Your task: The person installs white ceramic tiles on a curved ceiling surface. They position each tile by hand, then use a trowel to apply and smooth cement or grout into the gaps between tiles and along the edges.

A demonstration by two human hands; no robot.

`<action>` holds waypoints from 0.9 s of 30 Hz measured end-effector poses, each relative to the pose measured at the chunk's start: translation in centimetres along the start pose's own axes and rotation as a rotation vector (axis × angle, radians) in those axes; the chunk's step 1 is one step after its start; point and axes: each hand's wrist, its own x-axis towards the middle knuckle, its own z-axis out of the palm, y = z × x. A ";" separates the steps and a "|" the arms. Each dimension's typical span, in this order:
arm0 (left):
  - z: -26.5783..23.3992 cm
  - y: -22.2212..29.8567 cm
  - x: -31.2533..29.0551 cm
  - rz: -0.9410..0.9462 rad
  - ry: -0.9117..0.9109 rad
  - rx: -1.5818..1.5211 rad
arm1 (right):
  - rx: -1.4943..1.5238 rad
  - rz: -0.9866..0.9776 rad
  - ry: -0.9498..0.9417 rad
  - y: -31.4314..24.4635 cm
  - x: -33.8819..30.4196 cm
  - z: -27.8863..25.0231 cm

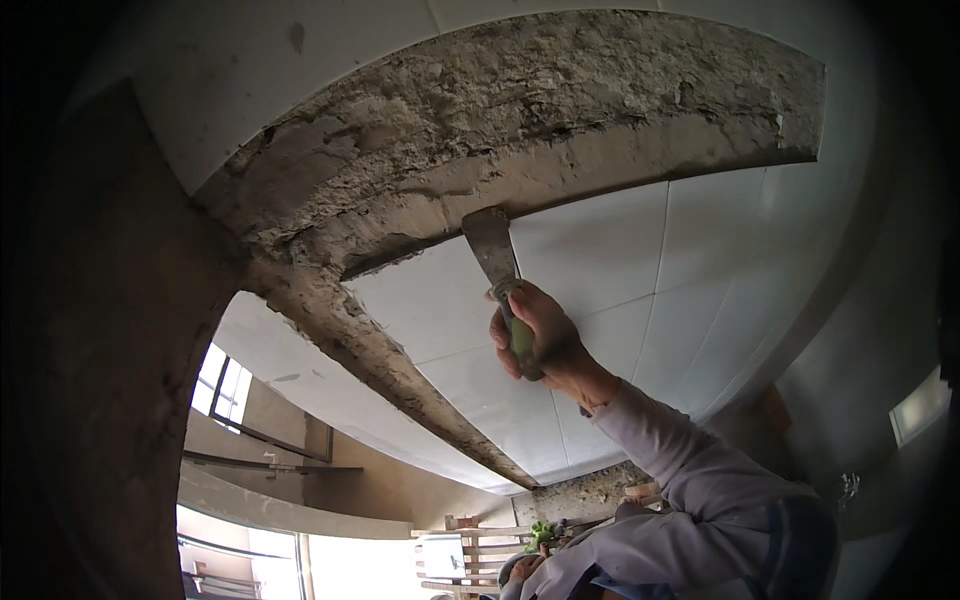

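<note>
"How's your arm?"
"Right forearm raised diagonally, my right hand [545, 335] closed round the scraper [488, 240]. Left hand [525, 567] low; I can't tell its grip."
"The scraper's blade?"
"Above my fist, where white tiles [590, 250] border rough mortar [520, 100]."

I see right hand [553, 340], fingers wrapped round green handle of a scraper [490, 243], blade pointing up at the lower edge of a rough bare strip [560, 95]; can't tell if it touches. White tiles [590, 240] below that strip, more above. Narrower bare groove [375, 345] runs down toward bottom centre. I get left hand [524, 568] low in view, pale sleeve [640, 550]; grip unclear. Near it: green thing [542, 537], wooden slats [485, 549]. Window [232, 390] at left, bright. Dark wall [110, 300] far left.
</note>
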 end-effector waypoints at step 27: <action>-23.8 42.4 -5.0 1.103 1.483 0.805 | -0.410 0.316 0.338 -10.0 -2.0 5.6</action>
